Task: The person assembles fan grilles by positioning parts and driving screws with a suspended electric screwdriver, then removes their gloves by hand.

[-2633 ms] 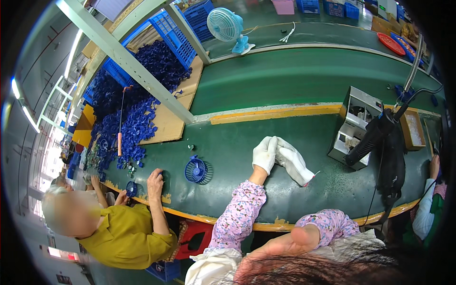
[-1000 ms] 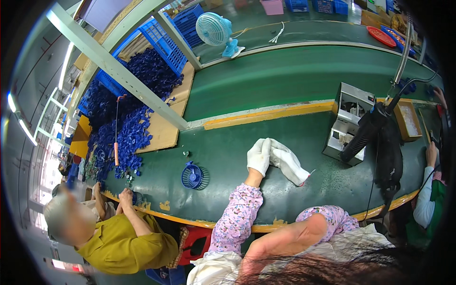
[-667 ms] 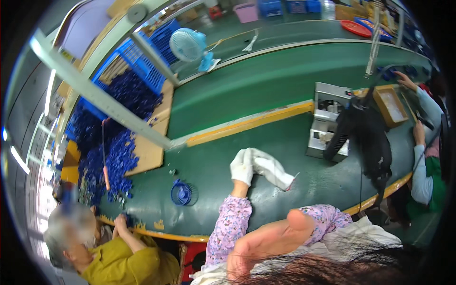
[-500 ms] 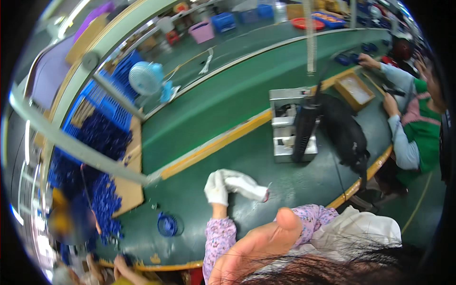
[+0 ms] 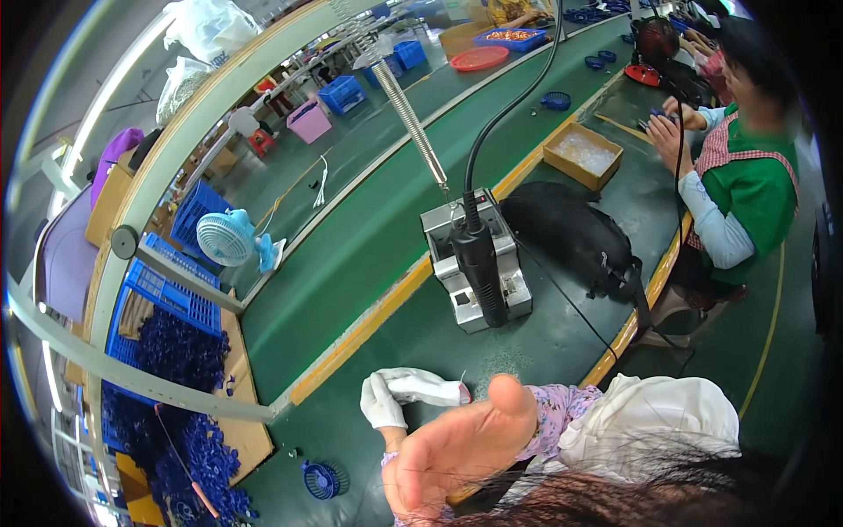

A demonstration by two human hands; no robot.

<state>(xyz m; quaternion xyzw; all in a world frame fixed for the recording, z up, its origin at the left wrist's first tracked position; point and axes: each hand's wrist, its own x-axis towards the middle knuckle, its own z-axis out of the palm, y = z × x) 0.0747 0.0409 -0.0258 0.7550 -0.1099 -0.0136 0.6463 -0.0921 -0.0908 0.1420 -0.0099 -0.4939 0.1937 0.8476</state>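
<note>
My left hand wears a white work glove and pinches a second, limp white glove. That loose glove stretches to the right above the green bench, its cuff end edged in red. Close to the camera, my bare right hand has its fingers stretched out and its thumb up, holding nothing. Both arms have floral sleeves. On the bench left of my gloved hand lies a round blue slatted plastic part.
A black electric screwdriver hangs from a coiled spring by a metal parts holder. Beyond lie a black bag and a cardboard box. A co-worker in green sits right. Blue parts heap left, near a light-blue fan.
The view has shifted, so the bench and screwdriver appear further left. The loose glove stays in my left hand; my right hand remains spread near the camera.
</note>
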